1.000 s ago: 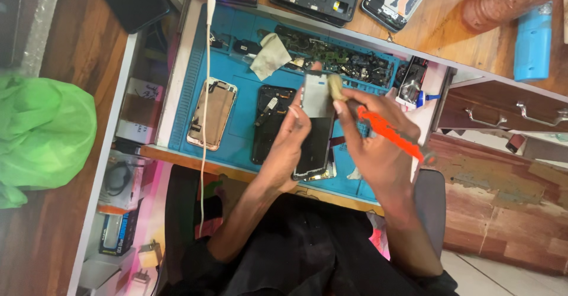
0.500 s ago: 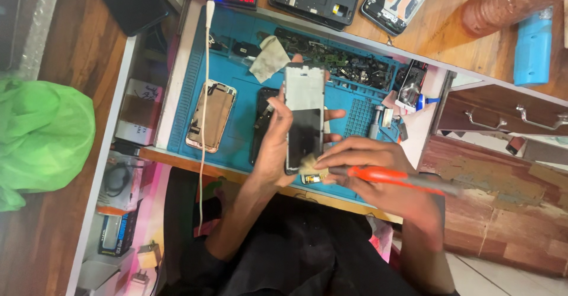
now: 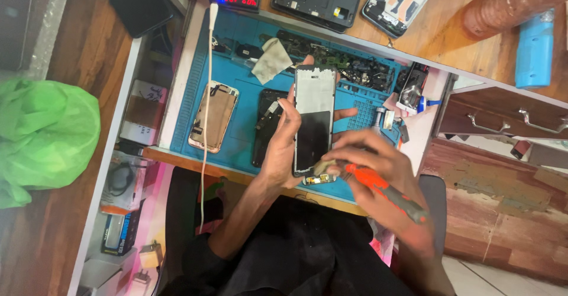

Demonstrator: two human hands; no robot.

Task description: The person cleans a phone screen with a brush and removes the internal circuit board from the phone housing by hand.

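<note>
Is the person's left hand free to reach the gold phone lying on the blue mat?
Probably not as things stand: the left hand holds the phone frame upright. The gold phone lies close beside it on the blue mat, with only a white cable across it.

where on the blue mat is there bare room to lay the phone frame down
Bare blue mat shows between the gold phone back and the black phone, below the grey cloth. The tray strip of parts along the mat's far edge and its right end are crowded.
</note>
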